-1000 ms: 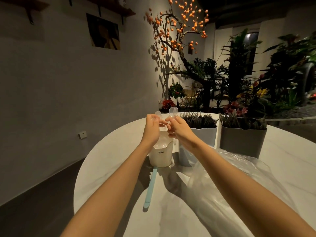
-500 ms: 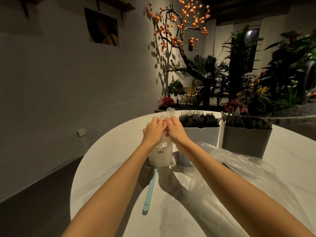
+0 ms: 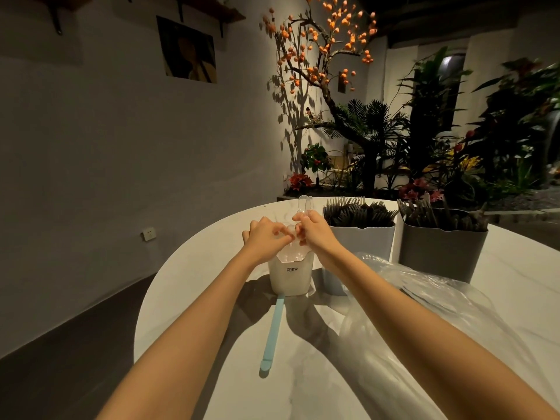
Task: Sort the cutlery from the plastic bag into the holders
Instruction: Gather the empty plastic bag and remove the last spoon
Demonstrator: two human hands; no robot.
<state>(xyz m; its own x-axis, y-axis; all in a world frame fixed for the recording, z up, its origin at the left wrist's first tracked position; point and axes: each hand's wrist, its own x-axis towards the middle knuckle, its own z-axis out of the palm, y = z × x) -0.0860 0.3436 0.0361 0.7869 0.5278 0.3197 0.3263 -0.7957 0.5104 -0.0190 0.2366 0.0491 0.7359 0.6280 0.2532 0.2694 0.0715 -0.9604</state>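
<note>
Over the small white holder (image 3: pixel 291 278) marked CRBW, my right hand (image 3: pixel 315 230) pinches clear plastic spoons (image 3: pixel 304 204) whose bowls stick up above my fingers. My left hand (image 3: pixel 266 237) sits close beside it with fingertips curled onto a clear spoon (image 3: pixel 291 229) at the holder's mouth. More clear spoons lie inside that holder. Behind it stand a light holder (image 3: pixel 368 242) full of dark forks and a grey holder (image 3: pixel 441 253) of dark cutlery. The clear plastic bag (image 3: pixel 430 304) lies crumpled under my right forearm.
A light blue stick-like handle (image 3: pixel 272 331) lies on the round white table (image 3: pixel 194 268) in front of the small holder. The table's left edge drops to a dark floor. Plants and a tree with orange fruit fill the background behind the table.
Both hands have come lower onto the small holder's mouth. The spoons in my right hand now stand upright above it, and my left hand has dropped to the holder's rim.
</note>
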